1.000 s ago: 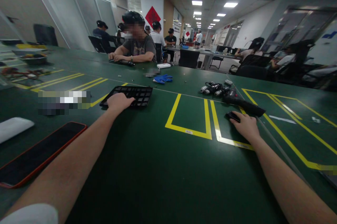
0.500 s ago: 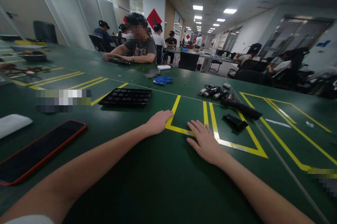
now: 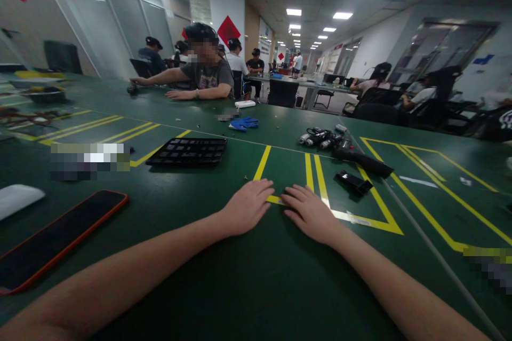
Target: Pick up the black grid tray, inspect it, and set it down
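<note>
My left hand (image 3: 248, 206) lies palm down on the green table (image 3: 264, 287), fingers stretched out over a line of yellow tape (image 3: 263, 162). Beside it, a short gap to the right, my right hand (image 3: 310, 213) rests flat with its fingers a little apart. Neither hand holds anything. A small dark screw-like piece (image 3: 246, 177) lies just beyond the left hand. Past the right hand are a black rectangular part (image 3: 353, 183) and an electric screwdriver with a black handle (image 3: 366, 161), near several silver-tipped cylinders (image 3: 314, 138).
A black compartment tray (image 3: 187, 152) lies ahead on the left. At the near left is a phone with an orange edge (image 3: 64, 239). A blue glove (image 3: 244, 124) lies farther back. Across the table sits a person in a dark shirt (image 3: 210, 74).
My left hand has shifted nearer to the right hand. The small screw-like piece now shows beyond it. The person opposite has stretched one arm to the left, holding a dark object.
</note>
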{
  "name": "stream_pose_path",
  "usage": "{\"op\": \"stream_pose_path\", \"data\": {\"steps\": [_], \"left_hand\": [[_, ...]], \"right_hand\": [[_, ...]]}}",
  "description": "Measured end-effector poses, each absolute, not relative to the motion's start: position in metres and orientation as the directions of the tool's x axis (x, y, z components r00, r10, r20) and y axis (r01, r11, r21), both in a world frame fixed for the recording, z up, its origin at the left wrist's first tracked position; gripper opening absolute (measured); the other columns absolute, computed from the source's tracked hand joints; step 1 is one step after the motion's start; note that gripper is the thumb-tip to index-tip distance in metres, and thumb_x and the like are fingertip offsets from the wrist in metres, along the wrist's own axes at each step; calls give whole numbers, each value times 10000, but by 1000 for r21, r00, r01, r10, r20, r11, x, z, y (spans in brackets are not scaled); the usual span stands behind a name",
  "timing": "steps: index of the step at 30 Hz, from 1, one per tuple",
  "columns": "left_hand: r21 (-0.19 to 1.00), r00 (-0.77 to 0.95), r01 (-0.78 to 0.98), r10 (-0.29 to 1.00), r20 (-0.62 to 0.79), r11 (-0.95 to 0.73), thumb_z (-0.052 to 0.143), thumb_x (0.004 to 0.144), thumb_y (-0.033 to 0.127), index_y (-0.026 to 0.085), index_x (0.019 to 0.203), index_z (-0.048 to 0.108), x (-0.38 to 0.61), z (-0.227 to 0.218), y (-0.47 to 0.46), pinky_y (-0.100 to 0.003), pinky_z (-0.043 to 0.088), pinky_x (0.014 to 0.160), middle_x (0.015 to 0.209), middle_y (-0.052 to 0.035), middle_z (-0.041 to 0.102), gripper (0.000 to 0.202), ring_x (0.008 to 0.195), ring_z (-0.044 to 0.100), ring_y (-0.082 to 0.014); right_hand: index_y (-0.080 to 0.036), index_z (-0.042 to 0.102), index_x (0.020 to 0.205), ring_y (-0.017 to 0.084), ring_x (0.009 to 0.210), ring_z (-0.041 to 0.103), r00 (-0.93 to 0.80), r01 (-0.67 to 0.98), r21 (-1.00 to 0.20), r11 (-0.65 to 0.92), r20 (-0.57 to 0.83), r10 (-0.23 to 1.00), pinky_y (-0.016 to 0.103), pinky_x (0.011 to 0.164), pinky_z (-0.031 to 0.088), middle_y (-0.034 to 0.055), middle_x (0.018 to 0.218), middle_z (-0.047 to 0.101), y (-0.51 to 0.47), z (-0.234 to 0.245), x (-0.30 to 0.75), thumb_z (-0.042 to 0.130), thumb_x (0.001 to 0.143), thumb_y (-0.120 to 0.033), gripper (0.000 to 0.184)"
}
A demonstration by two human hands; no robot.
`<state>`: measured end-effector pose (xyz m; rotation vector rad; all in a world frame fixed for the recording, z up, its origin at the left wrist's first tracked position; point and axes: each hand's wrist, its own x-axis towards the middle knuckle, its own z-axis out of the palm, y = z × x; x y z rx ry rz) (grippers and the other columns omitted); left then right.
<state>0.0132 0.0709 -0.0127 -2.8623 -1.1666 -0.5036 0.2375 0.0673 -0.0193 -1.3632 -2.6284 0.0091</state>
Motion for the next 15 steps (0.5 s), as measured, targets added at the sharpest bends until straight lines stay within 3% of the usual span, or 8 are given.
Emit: {"op": "stream_pose_path", "data": {"steps": [2,5,7,8,11,15], "left_hand": [[138,769,590,606,204,-796,433,906,300,150,1221,538,22,-10,49,-417,324,1057,1337,-114,507,365,1257,431,-234],[194,837,514,538,100,-835,408,921,349,176,1243,526,29,-7,31,-407,334,1044,1345,-94,504,385,1254,436,-232],[225,829,523,552,91,-822,405,923,343,184,1249,521,29,-6,27,-406,336,1038,1346,-84,504,381,1251,437,-227],[236,827,521,553,96,-820,407,924,326,190,1242,526,29,-6,27,-401,338,1035,1339,-76,510,366,1244,442,-219],[221,820,521,555,140,-825,407,918,251,191,1228,526,27,-5,33,-377,376,993,1295,-67,539,337,1191,480,-201],[47,678,712,703,214,-701,351,928,260,131,1057,582,21,0,62,-361,461,805,1035,-102,621,294,931,578,-214]], "right_hand": [[-205,521,1252,285,1305,360,-483,867,26,498,289,826,520,1106,224,100,1356,488,81,-17,263,341,905,-346,416],[-115,496,1265,323,1313,322,-177,984,92,152,456,872,541,1092,197,176,1357,454,102,-17,314,326,901,-322,452],[-95,448,1300,382,1319,285,31,997,51,-55,387,922,600,1060,186,215,1388,397,111,-21,345,343,886,-380,514],[-90,444,1299,372,1290,341,103,994,6,-111,316,943,570,1049,239,221,1361,426,115,-24,358,340,882,-404,532],[-99,446,1290,326,1169,483,167,985,-77,-155,182,969,453,982,377,208,1278,503,120,-34,377,322,875,-443,553],[-113,435,1300,374,1128,477,192,979,-111,-174,181,965,483,929,400,218,1280,488,123,-40,376,326,860,-454,567]]}}
